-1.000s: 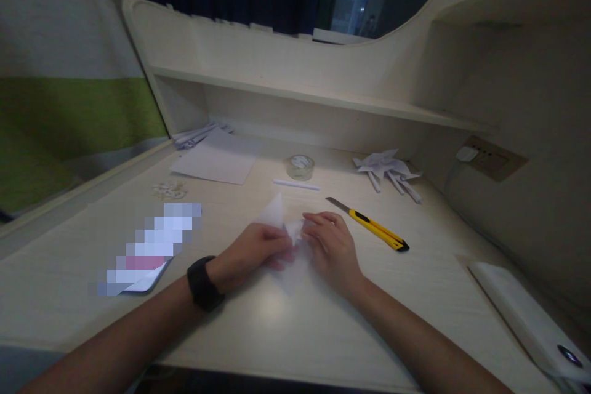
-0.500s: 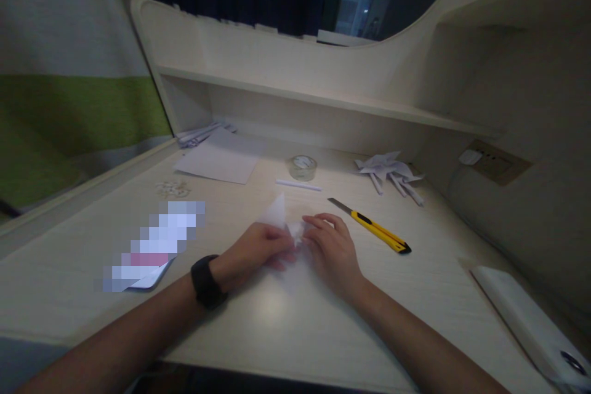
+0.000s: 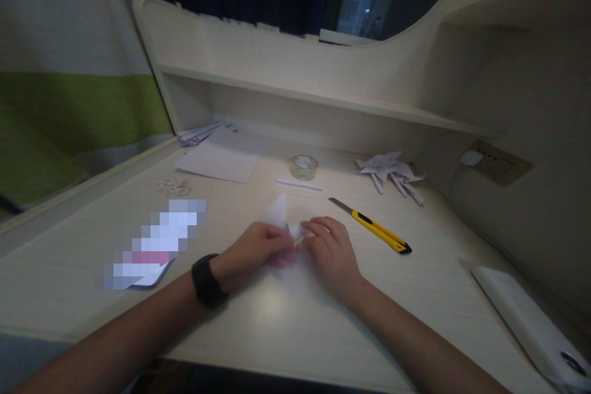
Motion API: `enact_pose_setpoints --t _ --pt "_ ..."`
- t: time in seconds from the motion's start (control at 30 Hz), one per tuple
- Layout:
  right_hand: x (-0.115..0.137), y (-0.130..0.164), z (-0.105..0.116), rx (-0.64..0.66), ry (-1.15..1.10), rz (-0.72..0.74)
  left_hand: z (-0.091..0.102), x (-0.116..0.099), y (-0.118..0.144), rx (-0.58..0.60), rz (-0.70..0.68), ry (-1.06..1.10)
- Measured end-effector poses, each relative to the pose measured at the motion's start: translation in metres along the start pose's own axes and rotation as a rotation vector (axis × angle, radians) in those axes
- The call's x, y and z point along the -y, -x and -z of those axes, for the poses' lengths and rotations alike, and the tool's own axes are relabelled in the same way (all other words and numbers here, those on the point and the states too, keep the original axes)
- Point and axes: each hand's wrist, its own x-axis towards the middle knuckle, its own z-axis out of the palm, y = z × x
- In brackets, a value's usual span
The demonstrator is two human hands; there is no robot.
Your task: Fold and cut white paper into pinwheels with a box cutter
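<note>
Far left on the desk [image 3: 92,221] there's a blurred-out flat thing [image 3: 154,243], with a plain sheet [image 3: 219,163] behind it. Mid-desk, the left hand [image 3: 253,249] presses down on a small white folded paper [image 3: 279,215], fingers curled nearly closed over it, probably pinning it flat so the crease stays put. The right hand [image 3: 330,252] meets it at the paper's middle, fingers bent, tips pinching the fold. A yellow utility knife [image 3: 373,229] lies just to the right, tape roll [image 3: 303,166] behind.

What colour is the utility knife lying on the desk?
The utility knife is yellow with black trim and a bare metal blade, seen in the head view.
</note>
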Motion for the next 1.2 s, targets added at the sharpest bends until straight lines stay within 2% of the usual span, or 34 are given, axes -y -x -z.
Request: enact_pose_setpoints --t 0.2,0.73,0.87,1.1,1.2 --pt "-0.0015 0.0012 -0.0038 0.000 0.050 0.028 0.0006 0.0020 -0.0017 0.001 0.001 -0.016" --pt "-0.0009 0.0008 -0.0044 0.029 0.046 -0.008 -0.0019 0.0038 -0.0020 0.003 -0.029 -0.048" --pt "-0.0020 0.0008 -0.0031 0.041 0.013 -0.044 -0.0005 0.0030 -0.0019 0.012 -0.113 -0.194" --pt "-0.0007 0.0011 -0.0016 0.041 -0.041 -0.074 0.0062 0.0045 -0.0025 -0.091 -0.338 -0.591" --pt "-0.0014 0.0018 -0.0024 0.036 -0.062 -0.080 0.0069 0.0046 -0.0018 -0.092 -0.365 -0.610"
